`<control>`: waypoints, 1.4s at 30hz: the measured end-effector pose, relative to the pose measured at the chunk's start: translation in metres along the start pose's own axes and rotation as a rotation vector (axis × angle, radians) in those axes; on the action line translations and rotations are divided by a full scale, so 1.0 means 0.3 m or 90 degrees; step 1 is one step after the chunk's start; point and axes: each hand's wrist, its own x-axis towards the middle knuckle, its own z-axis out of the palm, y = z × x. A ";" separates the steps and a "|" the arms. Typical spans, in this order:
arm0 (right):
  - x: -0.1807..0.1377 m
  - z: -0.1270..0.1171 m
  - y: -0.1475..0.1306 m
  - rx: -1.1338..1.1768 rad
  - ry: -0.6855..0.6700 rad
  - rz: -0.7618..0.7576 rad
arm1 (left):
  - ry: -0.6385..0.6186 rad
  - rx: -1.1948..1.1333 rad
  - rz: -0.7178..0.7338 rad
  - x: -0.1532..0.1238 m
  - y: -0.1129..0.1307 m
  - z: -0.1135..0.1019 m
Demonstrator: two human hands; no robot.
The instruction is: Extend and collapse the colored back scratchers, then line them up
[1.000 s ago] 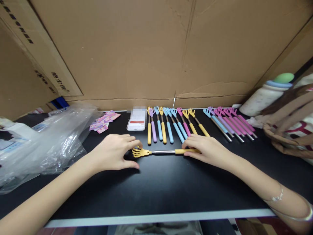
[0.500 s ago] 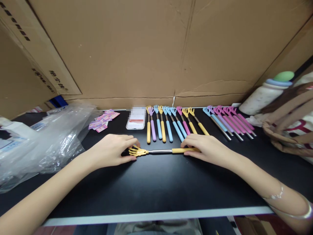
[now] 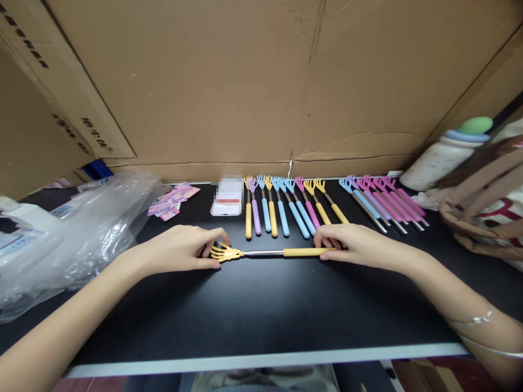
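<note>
A yellow back scratcher [image 3: 263,253] with a hand-shaped head and a bare metal shaft lies crosswise in the middle of the black table. At its clawed head, my left hand [image 3: 188,247] is closed, thumb and fingers pinching the claw tips. My right hand [image 3: 351,245] grips the far end of the yellow handle, which its fingers partly hide. Behind it, a row of back scratchers [image 3: 281,218] in yellow, purple, blue and pink lies with claws toward the cardboard. A second group of scratchers [image 3: 382,204], blue, purple and pink, rests farther right.
Clear plastic bags [image 3: 93,234] cover the left side. Small pink-purple cards [image 3: 174,200] lie beside a phone [image 3: 227,197] at the back. A white bottle [image 3: 443,160] and a brown bag [image 3: 469,218] stand at right. Cardboard [image 3: 224,81] walls the rear; the table's pale edge [image 3: 265,361] runs along the front.
The back scratcher has shifted slightly left with my left hand. My right hand has slid right along the handle toward its end, uncovering more of the yellow grip.
</note>
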 end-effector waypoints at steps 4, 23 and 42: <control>0.001 0.003 -0.003 0.001 0.006 0.003 | -0.002 -0.019 0.001 0.004 -0.004 -0.002; 0.001 -0.001 -0.028 -0.029 0.008 0.013 | -0.001 0.006 -0.024 0.009 0.006 0.002; 0.004 0.006 -0.017 -0.022 0.004 0.014 | -0.024 0.002 -0.059 0.015 0.011 0.000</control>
